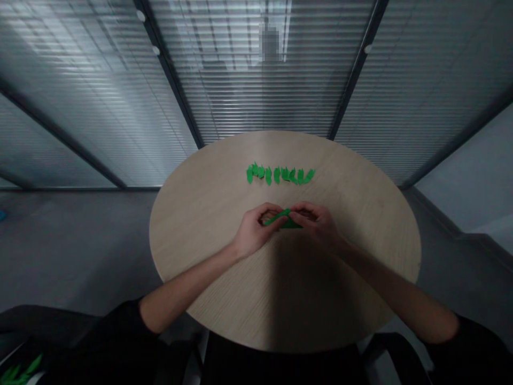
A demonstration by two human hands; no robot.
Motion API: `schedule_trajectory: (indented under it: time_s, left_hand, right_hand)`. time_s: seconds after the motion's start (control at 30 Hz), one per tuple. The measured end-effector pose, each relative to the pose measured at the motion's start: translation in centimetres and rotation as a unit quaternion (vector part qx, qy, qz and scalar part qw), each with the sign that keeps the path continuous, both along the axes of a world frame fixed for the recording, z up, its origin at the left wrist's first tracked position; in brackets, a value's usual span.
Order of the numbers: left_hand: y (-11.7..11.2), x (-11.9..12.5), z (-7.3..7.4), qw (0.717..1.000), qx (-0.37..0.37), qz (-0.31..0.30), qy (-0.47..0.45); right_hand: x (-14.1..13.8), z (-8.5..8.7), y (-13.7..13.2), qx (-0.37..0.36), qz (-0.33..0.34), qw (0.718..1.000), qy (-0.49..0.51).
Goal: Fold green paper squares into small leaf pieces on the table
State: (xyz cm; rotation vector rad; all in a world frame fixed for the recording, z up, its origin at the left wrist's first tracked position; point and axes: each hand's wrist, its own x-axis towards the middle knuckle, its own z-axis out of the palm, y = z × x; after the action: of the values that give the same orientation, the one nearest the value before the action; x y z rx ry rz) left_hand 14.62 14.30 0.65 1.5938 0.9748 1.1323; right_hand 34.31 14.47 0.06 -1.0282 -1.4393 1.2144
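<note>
Green paper strip [277, 217]: you're grasping it in left hand [253, 231] and right hand [315, 223], fingertips pinching firmly; cut green leaves [279, 174] lying in row, upper centre of round wooden table [192, 224].

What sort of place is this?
Likely an office meeting room: a round light-wood table, glass partition walls with slatted blinds, and a plain grey floor.

Entry: round worktop [192, 267], before me. On it, far half: row of paper leaves [280, 174], running left to right. Near that row, on the side toward me: left grip [254, 231] and right grip [315, 224], side by side, folded paper strip [280, 218] between them. Behind worktop: slatted blinds [260, 91]. Lower left, below my left arm: further leaves [20, 371].
</note>
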Motion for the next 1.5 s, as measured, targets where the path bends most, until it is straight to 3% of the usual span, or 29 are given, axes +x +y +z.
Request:
schedule_trajectory:
  time_s: [0.37,0.57,1.03,1.5]
  left_hand:
    - [0.2,0.3,-0.5,0.992,-0.033,-0.039,-0.112]
    - [0.0,0.2,-0.4,0.995,-0.035,-0.041,-0.079]
    - [0.3,0.5,-0.6,0.991,-0.06,-0.044,-0.109]
    - [0.5,0.3,-0.3,0.985,-0.105,-0.06,-0.124]
  right_hand:
    - [0.1,0.3,0.1,-0.024,0.014,0.999,0.016]
    - [0.0,-0.1,0.2,-0.039,0.012,0.999,0.033]
    - [-0.1,-0.4,0.0,-0.011,0.005,1.0,0.012]
    - [-0.1,0.6,-0.3,-0.047,0.053,0.997,0.039]
